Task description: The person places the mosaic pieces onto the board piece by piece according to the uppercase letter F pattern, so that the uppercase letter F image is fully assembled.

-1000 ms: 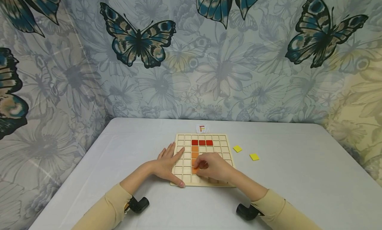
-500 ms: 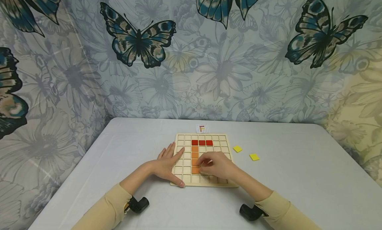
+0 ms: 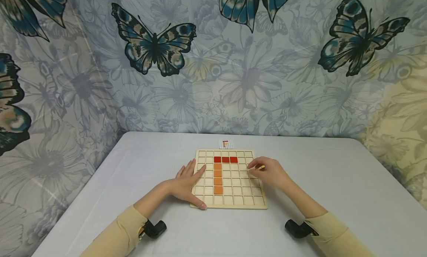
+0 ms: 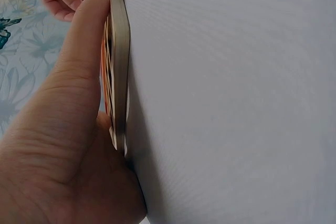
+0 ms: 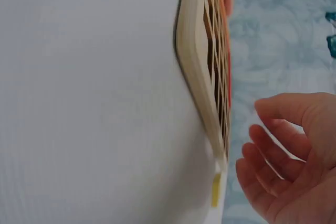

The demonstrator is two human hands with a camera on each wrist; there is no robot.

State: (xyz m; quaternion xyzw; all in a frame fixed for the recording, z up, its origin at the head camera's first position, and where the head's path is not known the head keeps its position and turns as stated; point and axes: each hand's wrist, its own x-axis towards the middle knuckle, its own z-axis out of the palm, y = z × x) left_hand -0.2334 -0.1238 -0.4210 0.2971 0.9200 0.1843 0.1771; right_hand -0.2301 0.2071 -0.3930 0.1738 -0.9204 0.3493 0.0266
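A wooden grid board (image 3: pixel 240 197) lies on the table. Three red tiles (image 3: pixel 225 159) sit in one row of its cells, with several orange tiles (image 3: pixel 218 177) in a column below the leftmost. My left hand (image 3: pixel 186 183) rests on the board's left side, fingers spread, thumb on the front edge. Above the right edge hovers my right hand (image 3: pixel 271 172), loosely curved. In the right wrist view its thumb and fingers stand apart with nothing between them. A yellow tile (image 3: pixel 262 167) shows through the finger gap, lying on the table; the other yellow tile is hidden in the head view.
Behind the board lies a small card (image 3: pixel 225 144) with a gridded colour pattern. The white table (image 3: pixel 333 190) extends to both sides. A butterfly-printed cloth (image 3: pixel 250 75) hangs behind it. Each wrist carries a black camera (image 3: pixel 155 229).
My right hand has left the lowest orange tile and moved right, up to the board's right edge over the yellow tiles. The left hand stays put.
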